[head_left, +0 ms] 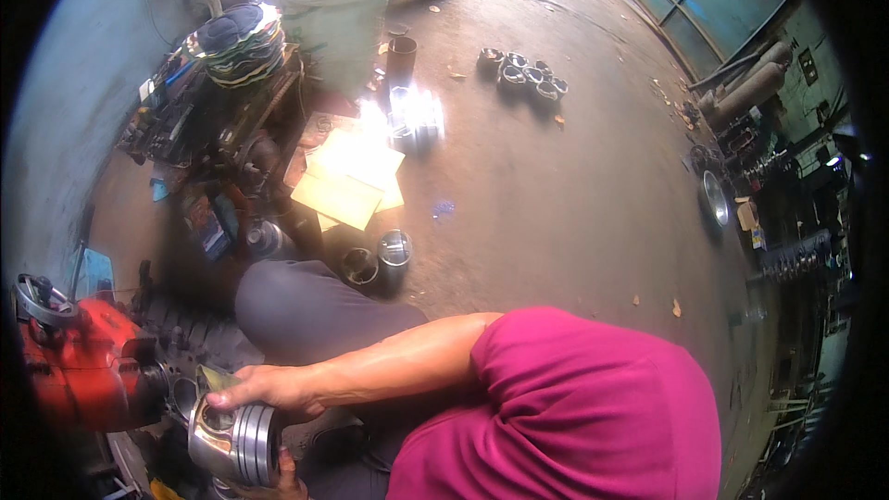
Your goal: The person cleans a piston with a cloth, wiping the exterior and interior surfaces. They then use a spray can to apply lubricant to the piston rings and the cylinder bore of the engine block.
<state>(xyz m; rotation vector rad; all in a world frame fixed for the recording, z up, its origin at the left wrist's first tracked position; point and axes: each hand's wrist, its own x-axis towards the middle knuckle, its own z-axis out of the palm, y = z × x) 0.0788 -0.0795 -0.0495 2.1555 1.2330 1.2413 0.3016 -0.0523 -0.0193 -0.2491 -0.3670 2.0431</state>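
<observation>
A silver metal piston [236, 443] with ring grooves lies tilted at the lower left, a round pin hole in its side. From beneath, the fingers of my left hand [282, 483] are closed round its lower edge; most of that hand is cut off by the frame. My right hand [273, 387] reaches over from the right, thumb bent against the piston beside the hole. A piece of yellowish-green sheet [215, 378] pokes out by that thumb, apparently gripped in the hand; the other right fingers are mostly hidden.
A red machine [88, 366] with a handwheel stands at the left. Yellow sheets [344, 187] lie ahead near two pistons or sleeves [395, 248]. Several more pistons [528, 76] sit grouped on the floor. A large sack [333, 18] and a cluttered bench [231, 120] stand at the far left.
</observation>
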